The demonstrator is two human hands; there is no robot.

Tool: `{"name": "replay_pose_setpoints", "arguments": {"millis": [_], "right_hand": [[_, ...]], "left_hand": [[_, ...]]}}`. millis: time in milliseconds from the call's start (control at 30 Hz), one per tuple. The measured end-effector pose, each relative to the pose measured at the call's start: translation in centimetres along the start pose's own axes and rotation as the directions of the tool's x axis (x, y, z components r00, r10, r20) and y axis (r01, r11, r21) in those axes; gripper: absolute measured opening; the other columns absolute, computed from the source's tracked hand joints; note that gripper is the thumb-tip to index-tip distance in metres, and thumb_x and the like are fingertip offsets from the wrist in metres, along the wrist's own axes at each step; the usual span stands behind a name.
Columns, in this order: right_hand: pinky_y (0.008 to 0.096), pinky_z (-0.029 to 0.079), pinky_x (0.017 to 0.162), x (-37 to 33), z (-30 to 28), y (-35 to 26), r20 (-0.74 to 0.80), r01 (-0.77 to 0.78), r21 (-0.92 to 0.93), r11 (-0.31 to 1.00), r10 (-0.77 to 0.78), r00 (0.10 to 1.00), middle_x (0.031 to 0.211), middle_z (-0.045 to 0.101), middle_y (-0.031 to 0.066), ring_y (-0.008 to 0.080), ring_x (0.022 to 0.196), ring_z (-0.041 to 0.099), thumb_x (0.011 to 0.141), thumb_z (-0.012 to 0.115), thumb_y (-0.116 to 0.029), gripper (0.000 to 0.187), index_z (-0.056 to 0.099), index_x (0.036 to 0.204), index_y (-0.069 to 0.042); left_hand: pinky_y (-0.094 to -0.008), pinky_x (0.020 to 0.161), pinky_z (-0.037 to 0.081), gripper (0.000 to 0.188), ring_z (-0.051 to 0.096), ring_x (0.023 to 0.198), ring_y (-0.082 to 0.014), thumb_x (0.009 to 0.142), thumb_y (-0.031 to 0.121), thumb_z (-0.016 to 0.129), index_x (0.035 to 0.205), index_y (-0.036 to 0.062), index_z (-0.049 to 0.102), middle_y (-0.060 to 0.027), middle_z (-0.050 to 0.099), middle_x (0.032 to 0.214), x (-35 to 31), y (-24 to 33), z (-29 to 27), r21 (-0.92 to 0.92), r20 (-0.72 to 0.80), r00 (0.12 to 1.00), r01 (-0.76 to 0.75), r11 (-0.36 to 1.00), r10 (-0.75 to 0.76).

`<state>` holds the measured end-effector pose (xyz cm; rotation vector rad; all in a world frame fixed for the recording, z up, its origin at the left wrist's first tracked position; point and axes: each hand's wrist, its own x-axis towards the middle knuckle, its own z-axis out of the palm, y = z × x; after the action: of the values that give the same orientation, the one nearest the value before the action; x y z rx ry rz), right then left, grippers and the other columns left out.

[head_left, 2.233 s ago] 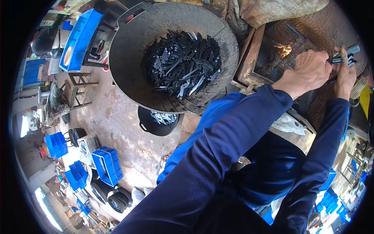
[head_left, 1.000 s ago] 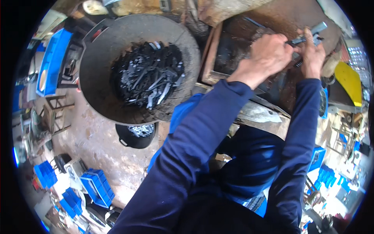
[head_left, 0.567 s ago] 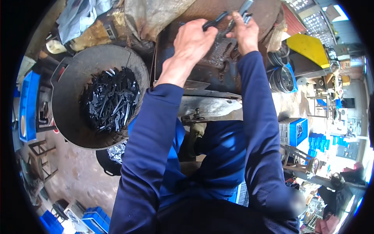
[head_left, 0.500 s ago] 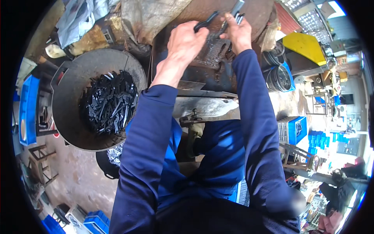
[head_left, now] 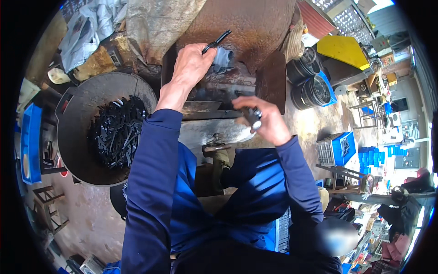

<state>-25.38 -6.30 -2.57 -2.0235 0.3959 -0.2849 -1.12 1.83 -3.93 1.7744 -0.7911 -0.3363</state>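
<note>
My left hand is closed around a slim black bar-like piece, whose narrow end points up and right. It hovers over a dark, wet-looking metal work surface, beside a blue-grey block. Lower and to the right, my right hand is closed on a dark object with shiny rounded ends. Motion blur and the fingers hide what kind of object that is. Left of my left arm stands a large round metal pan, holding a heap of black metal strips.
A rust-brown metal sheet rises behind the work surface. Black buckets stand to the right near a yellow panel. A crate is farther right. A wooden stool is at the left. A metal ledge crosses before my knees.
My right hand has come down toward me, away from the work surface, with a dark object in it. My left hand has shifted slightly left and down in the picture, still gripping the black piece.
</note>
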Motion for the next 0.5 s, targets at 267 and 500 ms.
{"name": "replay_pose_setpoints", "arguments": {"millis": [267,500], "right_hand": [[0.034,0.05,0.096,-2.3,0.4,1.5,0.282,0.228,-0.37,0.901,-0.124,0.951,0.118,0.066,0.0144,0.0281,0.114,0.063,0.073,0.069,0.007,0.04,0.064,0.112,0.0],[0.0333,0.056,0.07,0.6,-0.4,-0.1,0.035,-0.339,0.187,0.922,0.339,0.94,0.108,0.069,0.0098,0.0164,0.081,0.066,0.091,0.061,-0.004,0.02,0.064,0.11,0.001]], "left_hand": [[-0.0353,0.066,0.046,0.032,0.055,0.066,-0.0205,0.091,0.027,0.064,0.097,-0.004,0.068,-0.0135,0.063,0.072,0.1,-2.7,0.7,0.394,0.146,0.975,-0.213,0.894,0.168],[-0.045,0.084,0.05,0.029,0.065,0.094,-0.0418,0.09,0.025,0.065,0.101,-0.0016,0.07,-0.0243,0.069,0.094,1.0,-5.1,0.8,0.391,0.421,0.896,-0.041,0.92,-0.139]]}}
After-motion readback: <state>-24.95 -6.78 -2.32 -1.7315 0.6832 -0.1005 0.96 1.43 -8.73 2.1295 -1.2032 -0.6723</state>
